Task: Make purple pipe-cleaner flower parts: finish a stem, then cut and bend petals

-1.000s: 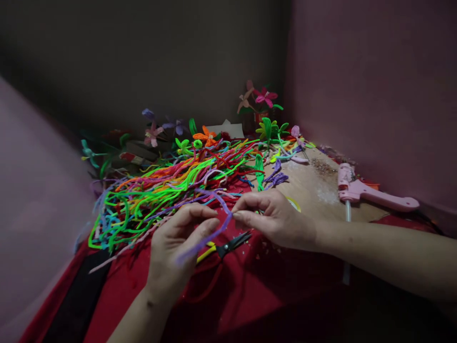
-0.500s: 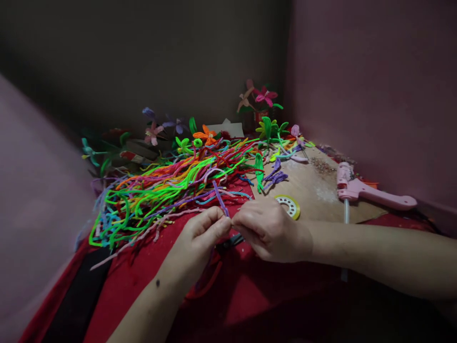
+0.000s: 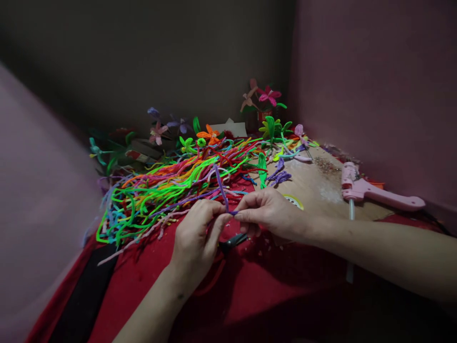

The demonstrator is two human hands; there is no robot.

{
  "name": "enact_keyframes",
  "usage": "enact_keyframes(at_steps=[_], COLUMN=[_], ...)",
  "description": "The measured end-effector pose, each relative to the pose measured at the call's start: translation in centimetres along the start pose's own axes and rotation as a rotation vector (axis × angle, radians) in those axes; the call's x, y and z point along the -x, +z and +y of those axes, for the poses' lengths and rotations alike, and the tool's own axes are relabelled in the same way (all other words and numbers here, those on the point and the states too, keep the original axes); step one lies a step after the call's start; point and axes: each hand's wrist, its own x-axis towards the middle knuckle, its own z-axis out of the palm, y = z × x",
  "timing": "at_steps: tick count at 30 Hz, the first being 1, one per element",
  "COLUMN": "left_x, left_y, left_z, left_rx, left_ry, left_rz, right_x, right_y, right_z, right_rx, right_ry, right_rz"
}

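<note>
My left hand (image 3: 194,238) and my right hand (image 3: 273,214) meet fingertip to fingertip over the red cloth (image 3: 257,290). Both pinch a purple pipe cleaner (image 3: 222,190) whose free end sticks up and back from the pinch. A pair of small scissors (image 3: 232,242) lies on the cloth just under my hands, partly hidden by them. Behind the hands spreads a big heap of loose pipe cleaners (image 3: 171,186) in green, orange, red and purple.
A pink glue gun (image 3: 371,193) rests on a brown board (image 3: 321,183) at the right, with a tape roll (image 3: 294,200) behind my right hand. Finished pipe-cleaner flowers (image 3: 266,97) stand along the back wall. Pink walls close in at left and right.
The purple pipe cleaner hung down across my left palm; now its free end points up and away. Both hands have drawn together into a tight pinch on it.
</note>
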Motion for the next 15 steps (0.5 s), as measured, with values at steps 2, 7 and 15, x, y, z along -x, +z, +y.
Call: enact_keyframes(at_steps=[2,7,15], left_x=[0.15,0.05,0.27], left_y=[0.00,-0.61,-0.62], left_z=[-0.03,0.31,-0.01], left_rx=[-0.050,0.006,0.074], left_ry=[0.055,-0.126,-0.100], left_rz=[0.005,-0.123,-0.270], right_x=[0.05,0.56,0.55], right_y=[0.01,-0.27,-0.56], right_z=[0.20,0.30,0.42], right_rx=[0.059,0.438,1.147], right_ry=[-0.053,-0.610,-1.178], right_rz=[0.011,0.120,0.252])
